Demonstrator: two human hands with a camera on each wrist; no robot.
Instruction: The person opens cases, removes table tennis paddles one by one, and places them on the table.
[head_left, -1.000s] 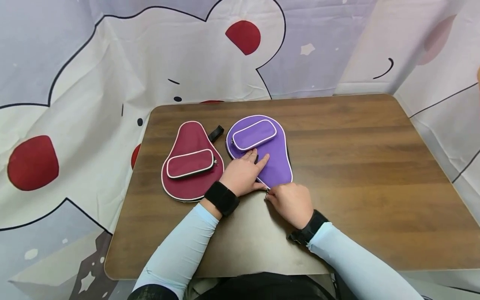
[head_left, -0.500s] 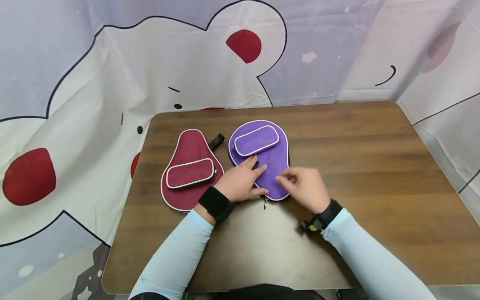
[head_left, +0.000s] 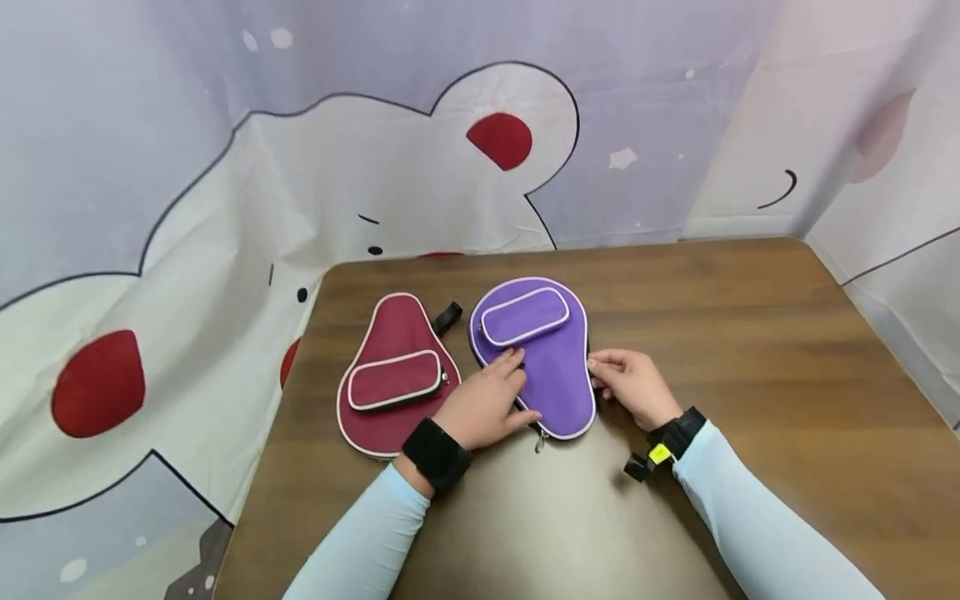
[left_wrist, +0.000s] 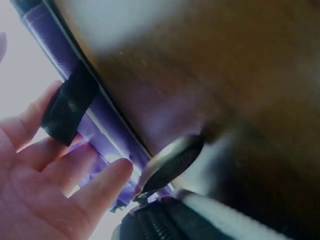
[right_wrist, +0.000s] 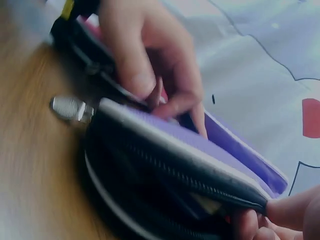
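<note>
Purple case (head_left: 551,367) lies flat on the desk (head_left: 750,350), wide end away from the person, narrow end toward them. Small zip pocket (head_left: 525,315) on its top face.

Left hand (head_left: 483,402) rests on the left half of the case, fingers fairly straight and laid flat, fingertips just below the pocket, thumb along the narrow end near the zip pull (head_left: 538,439). Grip here is spread, pressing down, not pinching. In the left wrist view the fingers (left_wrist: 100,185) lie against the purple edge beside a black strap loop (left_wrist: 67,105).

Right hand (head_left: 633,385) sits at the right edge of the case, fingertips curled onto the rim. Right wrist view shows its fingertip (right_wrist: 292,207) pinching the purple edge and lifting it, so the black zip (right_wrist: 185,175) and dark inside show; case (right_wrist: 235,145) is partly open along that side. So the case lies between the 2 hands, held at both sides.

Red case (head_left: 393,375) lies just left of the purple one, untouched, a black strap (head_left: 447,317) at its top. Bear-print cloth (head_left: 225,167) hangs behind the desk.
</note>
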